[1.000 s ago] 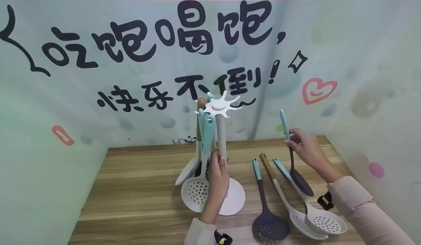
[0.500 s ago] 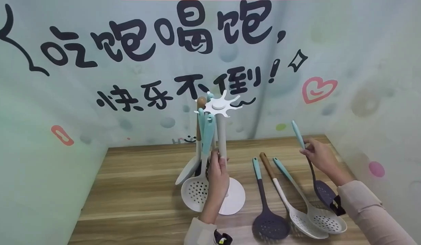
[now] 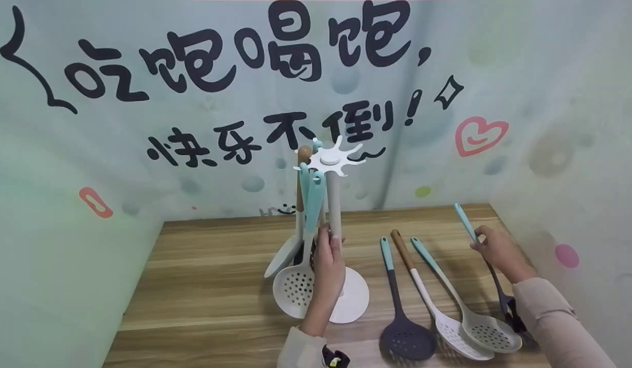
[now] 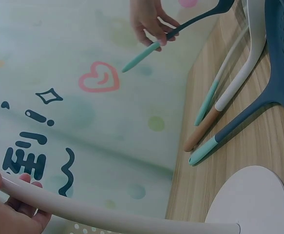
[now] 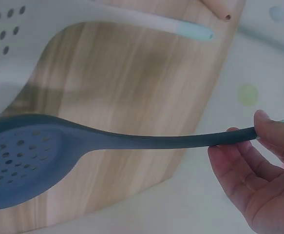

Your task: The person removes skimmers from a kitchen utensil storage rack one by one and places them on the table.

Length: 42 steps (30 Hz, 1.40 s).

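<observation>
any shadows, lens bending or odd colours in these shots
Head view: fairly even light, soft shadows on the table under the dark skimmer lying there; left wrist view: the rack's white pole looks bowed though straight in the head view, likely lens distortion; right wrist view: hazy, low contrast, and the held skimmer looks blue, while its stem appears dark grey in the head view.

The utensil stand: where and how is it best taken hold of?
Probably by its slim upright pole, below the hook ring, coming from the right: the hanging utensils crowd the left side, while the ring's right side carries nothing. The left hand grips this pole.
</observation>
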{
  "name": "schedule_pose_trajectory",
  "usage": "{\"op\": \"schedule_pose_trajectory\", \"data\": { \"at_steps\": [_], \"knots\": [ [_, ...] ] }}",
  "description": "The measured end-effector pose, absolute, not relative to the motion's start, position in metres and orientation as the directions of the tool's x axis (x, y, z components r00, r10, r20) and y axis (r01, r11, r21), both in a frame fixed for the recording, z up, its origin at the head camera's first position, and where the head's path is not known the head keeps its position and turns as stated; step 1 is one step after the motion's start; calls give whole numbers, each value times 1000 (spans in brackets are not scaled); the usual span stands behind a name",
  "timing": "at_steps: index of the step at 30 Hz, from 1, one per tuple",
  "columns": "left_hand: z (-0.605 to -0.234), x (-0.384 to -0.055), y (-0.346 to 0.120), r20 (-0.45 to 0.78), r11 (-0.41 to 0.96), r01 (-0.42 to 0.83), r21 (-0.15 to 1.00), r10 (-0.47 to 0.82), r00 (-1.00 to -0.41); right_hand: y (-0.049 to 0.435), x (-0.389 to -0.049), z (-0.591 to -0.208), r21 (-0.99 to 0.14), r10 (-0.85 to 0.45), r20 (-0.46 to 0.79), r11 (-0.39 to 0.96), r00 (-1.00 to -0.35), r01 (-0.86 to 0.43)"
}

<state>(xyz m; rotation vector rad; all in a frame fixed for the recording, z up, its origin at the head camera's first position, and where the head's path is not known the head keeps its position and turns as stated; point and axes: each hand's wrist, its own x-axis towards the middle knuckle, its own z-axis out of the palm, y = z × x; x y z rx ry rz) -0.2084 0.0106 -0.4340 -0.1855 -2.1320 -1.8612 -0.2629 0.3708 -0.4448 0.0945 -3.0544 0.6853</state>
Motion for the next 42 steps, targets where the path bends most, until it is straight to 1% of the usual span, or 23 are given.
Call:
{"op": "schedule_pose_trajectory", "data": {
  "at_steps": [8,18,27,30,35,42],
  "knots": [
    [-433,-208,10,293,162,274,948,-110,-950,378,-261,-456,-394,-44,-53,919,-998,-20],
    [-433,-209,10,302,166,282,945,-112,-947,374,-264,-467,-382,-62,-110,924,-992,-16],
    [-435,-209,11,291,165,272,948,-106,-951,370,-266,-481,-316,-39,-86,949,-996,-10],
    [-435,-209,11,298,166,279,946,-107,-949,368,-267,-484,-299,-55,-91,954,-994,-25],
    [-434,-210,11,302,159,284,945,-106,-947,368,-267,-490,-322,-134,-78,941,-988,-103],
    [-434,-209,12,296,155,279,948,-103,-950,368,-270,-500,-324,-141,-107,941,-984,-99]
  ]
}}
